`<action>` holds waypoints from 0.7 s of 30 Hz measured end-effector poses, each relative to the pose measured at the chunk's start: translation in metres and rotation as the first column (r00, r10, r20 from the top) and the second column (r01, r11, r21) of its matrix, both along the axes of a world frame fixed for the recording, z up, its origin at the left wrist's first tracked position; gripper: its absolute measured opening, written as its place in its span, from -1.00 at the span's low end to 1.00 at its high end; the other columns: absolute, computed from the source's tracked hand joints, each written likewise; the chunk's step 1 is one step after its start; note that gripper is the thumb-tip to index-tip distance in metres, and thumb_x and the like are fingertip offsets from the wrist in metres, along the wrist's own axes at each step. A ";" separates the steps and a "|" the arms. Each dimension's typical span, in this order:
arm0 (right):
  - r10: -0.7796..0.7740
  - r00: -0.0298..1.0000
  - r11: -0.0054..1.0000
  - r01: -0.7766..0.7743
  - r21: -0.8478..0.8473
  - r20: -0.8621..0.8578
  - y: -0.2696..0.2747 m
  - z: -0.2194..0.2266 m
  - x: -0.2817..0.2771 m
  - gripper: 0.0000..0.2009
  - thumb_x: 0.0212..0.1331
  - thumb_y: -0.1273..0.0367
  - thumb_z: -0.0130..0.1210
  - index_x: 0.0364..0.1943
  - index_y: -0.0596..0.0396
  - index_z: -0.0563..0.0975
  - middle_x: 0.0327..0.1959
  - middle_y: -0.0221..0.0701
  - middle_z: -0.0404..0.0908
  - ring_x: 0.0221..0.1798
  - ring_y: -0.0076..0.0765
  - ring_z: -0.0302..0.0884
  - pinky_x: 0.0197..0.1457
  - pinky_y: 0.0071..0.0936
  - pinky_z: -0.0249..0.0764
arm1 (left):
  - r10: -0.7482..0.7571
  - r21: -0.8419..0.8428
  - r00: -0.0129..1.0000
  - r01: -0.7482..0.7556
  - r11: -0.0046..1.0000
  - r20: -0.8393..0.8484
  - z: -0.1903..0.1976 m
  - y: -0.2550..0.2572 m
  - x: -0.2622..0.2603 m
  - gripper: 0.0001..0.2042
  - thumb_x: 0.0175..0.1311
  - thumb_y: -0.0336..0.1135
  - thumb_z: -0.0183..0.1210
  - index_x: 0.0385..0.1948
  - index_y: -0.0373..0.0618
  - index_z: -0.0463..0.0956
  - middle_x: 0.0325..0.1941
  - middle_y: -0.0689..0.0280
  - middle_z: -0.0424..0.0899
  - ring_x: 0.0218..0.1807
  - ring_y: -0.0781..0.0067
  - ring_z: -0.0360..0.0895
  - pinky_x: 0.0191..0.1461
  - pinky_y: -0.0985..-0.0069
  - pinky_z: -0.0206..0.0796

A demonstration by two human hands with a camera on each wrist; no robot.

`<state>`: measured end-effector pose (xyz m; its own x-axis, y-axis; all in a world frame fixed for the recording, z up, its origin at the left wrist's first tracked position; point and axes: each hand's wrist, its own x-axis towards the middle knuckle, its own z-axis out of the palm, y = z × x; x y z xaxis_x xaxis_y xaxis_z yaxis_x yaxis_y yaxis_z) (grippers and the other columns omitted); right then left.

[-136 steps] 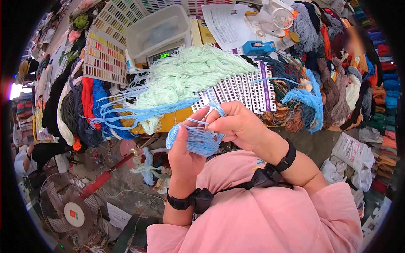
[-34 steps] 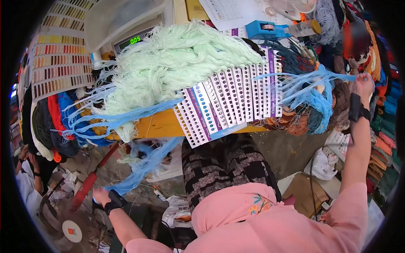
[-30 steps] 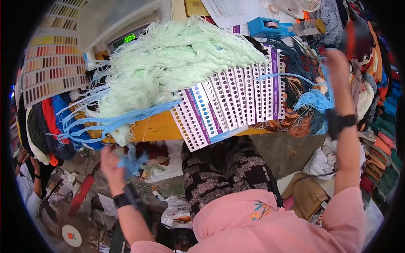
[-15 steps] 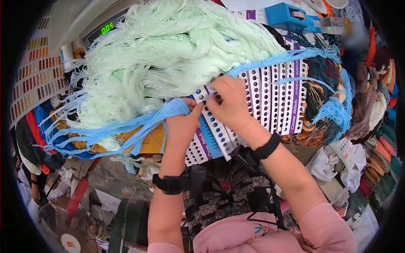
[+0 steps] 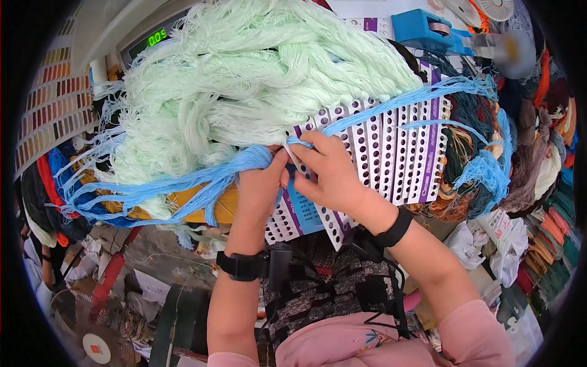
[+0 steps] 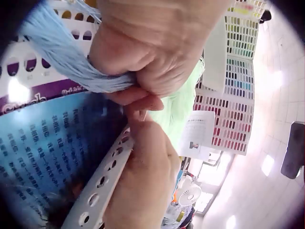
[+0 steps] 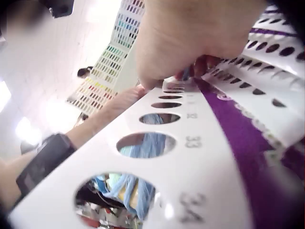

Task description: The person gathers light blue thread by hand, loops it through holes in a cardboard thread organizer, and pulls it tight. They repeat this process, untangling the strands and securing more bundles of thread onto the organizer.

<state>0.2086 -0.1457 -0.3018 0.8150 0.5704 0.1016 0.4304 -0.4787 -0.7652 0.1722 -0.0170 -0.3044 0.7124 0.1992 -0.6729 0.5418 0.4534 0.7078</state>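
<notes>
My left hand grips a thick bundle of light blue embroidery thread, whose loose strands trail left along the table edge. In the left wrist view the thread passes under the curled fingers. My right hand pinches blue thread at the upper end of a white punched thread card; a second blue bundle runs from there to the right across the other cards. The right wrist view shows this card close up, with numbers beside its holes. The fingertips of both hands meet at the card's top, partly hidden.
A large heap of pale green thread lies behind the hands. Fanned punched cards overlap at right. A blue tape dispenser, a scale display and coloured skeins surround the work. A floor fan stands lower left.
From wide apart, the hands have come together at a punched card, blue thread trailing on both sides. Over the last half second the right fingers shifted on the thread and the card slid slightly lower.
</notes>
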 end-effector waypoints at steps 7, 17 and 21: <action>-0.089 0.977 0.982 0.119 0.148 -0.191 0.000 -0.002 0.013 -0.69 -0.43 0.40 0.08 -0.43 0.19 0.45 -0.42 -0.26 0.37 -0.42 -0.17 0.37 -0.39 -0.40 0.33 | 0.008 -0.024 1.000 -0.008 1.000 -0.019 0.004 0.017 0.000 -0.90 -0.04 -0.46 0.06 -0.50 -0.29 0.40 -0.66 0.35 0.43 -0.77 0.73 0.17 -0.72 0.79 -0.05; -0.097 0.981 0.985 0.120 0.126 -0.171 0.004 -0.009 0.010 -0.71 -0.30 0.38 0.11 -0.38 0.18 0.43 -0.41 -0.27 0.37 -0.43 -0.20 0.38 -0.42 -0.42 0.33 | 0.122 -0.253 0.987 -0.145 0.957 -0.102 0.014 0.029 -0.008 -0.84 0.05 -0.46 0.01 -0.33 -0.28 0.40 -0.48 0.26 0.49 -0.76 0.73 0.17 -0.70 0.82 -0.06; -0.061 0.955 0.964 0.131 0.231 -0.289 0.001 -0.009 0.016 -0.82 -0.17 0.33 0.11 -0.47 0.12 0.47 -0.56 -0.35 0.38 -0.58 -0.28 0.35 -0.51 -0.46 0.29 | 0.052 -0.553 0.995 0.003 0.833 0.083 0.044 0.036 -0.010 -0.71 0.11 -0.45 -0.09 -0.09 -0.24 0.27 -0.32 0.15 0.50 -0.80 0.73 0.21 -0.75 0.82 0.00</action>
